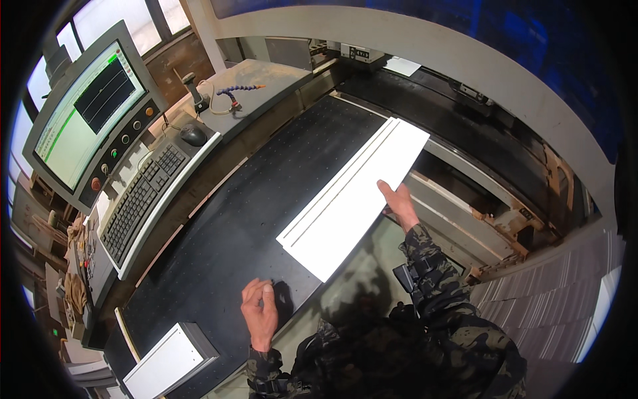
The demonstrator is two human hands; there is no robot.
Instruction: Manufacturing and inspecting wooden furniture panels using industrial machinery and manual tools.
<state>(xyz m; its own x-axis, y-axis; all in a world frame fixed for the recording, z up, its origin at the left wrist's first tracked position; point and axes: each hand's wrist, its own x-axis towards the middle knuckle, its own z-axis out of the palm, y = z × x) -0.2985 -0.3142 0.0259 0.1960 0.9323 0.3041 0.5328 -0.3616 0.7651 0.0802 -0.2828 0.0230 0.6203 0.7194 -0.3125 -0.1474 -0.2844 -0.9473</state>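
A long white panel (pixel 359 199) with grooves along one long side lies slantwise on the black perforated table (pixel 239 199), its near long edge overhanging the table's edge. My right hand (pixel 399 203) is closed on that edge, thumb on top and fingers hidden beneath. Over the table, left of the panel's near end, my left hand (pixel 260 314) holds nothing; its fingers are loosely bent and the thumb stands apart. Nearest to it on the left is a stack of white panels (pixel 169 362) at the table's end.
A monitor (pixel 90 120) with buttons, a keyboard (pixel 145 199) and a mouse (pixel 193 135) stand on the left. Behind them sit a handheld scanner (pixel 195 93) and a blue segmented hose (pixel 236 90). The machine's light frame (pixel 399 33) arches across the back; striped boards (pixel 551 292) are stacked at right.
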